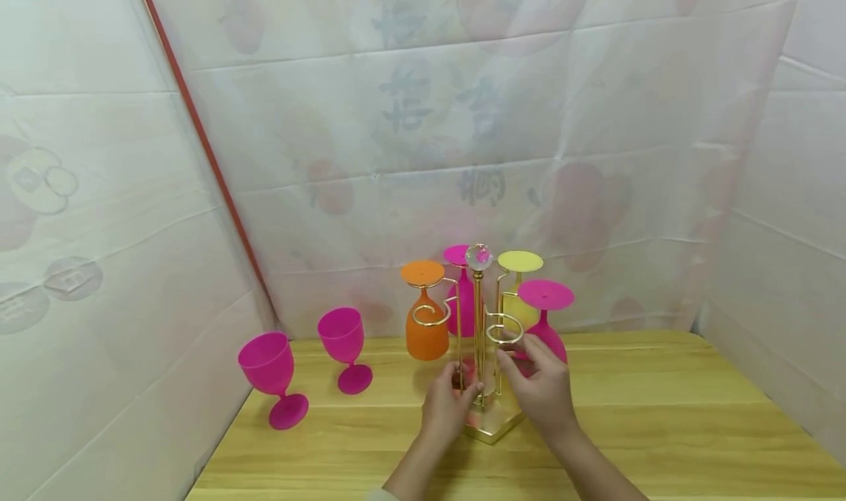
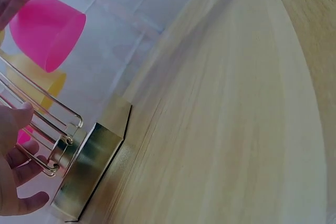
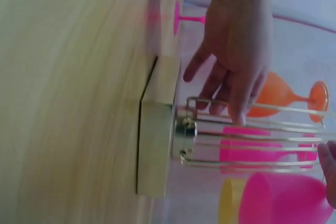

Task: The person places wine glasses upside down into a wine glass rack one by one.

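Observation:
A gold wire goblet rack (image 1: 478,339) with a clear faceted knob (image 1: 479,257) stands on the table. Upside down on it hang an orange goblet (image 1: 427,332), a yellow goblet (image 1: 521,262) and two pink ones, the nearer pink goblet (image 1: 546,295) at the right. Two front rings, a left ring (image 1: 432,323) and a right ring (image 1: 505,341), carry nothing. My left hand (image 1: 444,407) grips the upright wires just above the base (image 2: 86,174), its thumb across them. With thumb and forefinger, my right hand (image 1: 543,387) pinches the wire under the right ring, beside the nearer pink goblet.
Two more pink goblets stand upright on the left of the wooden table (image 1: 661,413), one pink goblet (image 1: 267,365) nearer the edge, the other goblet (image 1: 342,339) closer to the rack. Pale printed cloth (image 1: 410,119) hangs behind and at both sides, with a red strip at the left corner.

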Demonstrator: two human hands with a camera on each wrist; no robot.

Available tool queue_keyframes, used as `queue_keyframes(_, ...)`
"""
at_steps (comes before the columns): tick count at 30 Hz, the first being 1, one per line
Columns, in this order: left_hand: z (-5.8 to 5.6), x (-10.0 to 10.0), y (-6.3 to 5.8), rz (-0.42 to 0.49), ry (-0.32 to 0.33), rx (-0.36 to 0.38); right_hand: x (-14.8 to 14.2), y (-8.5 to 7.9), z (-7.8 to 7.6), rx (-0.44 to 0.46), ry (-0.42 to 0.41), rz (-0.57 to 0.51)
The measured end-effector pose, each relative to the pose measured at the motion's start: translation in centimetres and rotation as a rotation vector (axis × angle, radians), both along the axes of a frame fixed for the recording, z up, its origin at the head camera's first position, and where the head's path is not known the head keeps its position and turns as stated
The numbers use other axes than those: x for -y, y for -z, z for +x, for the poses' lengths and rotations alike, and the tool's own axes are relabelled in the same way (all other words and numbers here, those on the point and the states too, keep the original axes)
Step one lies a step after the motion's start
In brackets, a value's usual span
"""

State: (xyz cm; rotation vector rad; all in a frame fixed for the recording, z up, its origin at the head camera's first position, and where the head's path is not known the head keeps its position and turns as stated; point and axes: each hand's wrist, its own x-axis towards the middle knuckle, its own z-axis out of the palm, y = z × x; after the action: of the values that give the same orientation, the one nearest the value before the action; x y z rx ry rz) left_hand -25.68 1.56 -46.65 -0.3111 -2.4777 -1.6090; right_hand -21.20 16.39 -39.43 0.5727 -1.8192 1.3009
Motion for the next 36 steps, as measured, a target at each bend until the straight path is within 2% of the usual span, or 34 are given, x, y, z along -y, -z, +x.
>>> queue_keyframes(4,0.1,0.0,0.1,-0.007,0.002,-0.022,1.0,0.7,-0.5,0.11,-0.022,-0.012)
queue_keyframes(8,0.0,0.1,0.3,-0.009,0.0,-0.048,1.9,1.3,-0.9,0.245,0.02,-0.029)
queue_keyframes(12,0.1,-0.1,0.1,-0.008,-0.005,-0.038,2.3,1.7,-1.1,0.385,0.055,-0.045)
queue_keyframes(15,0.2,-0.3,0.0,-0.016,-0.01,-0.03,2.4,2.0,-1.4,0.429,0.105,-0.037)
queue_keyframes(20,0.1,-0.4,0.0,-0.037,-0.009,-0.026,2.2,2.1,-1.7,0.436,0.187,0.0)
queue_keyframes(24,0.2,-0.3,-0.1,-0.048,-0.009,-0.021,2.2,2.3,-2.0,0.41,0.2,0.025)
queue_keyframes(31,0.4,0.1,-0.3,-0.068,-0.018,-0.075,2.6,2.6,-2.4,0.322,0.209,0.071)
queue_keyframes(36,0.8,0.6,-0.7,-0.095,0.023,-0.044,2.6,2.8,-2.4,0.297,0.209,0.071)
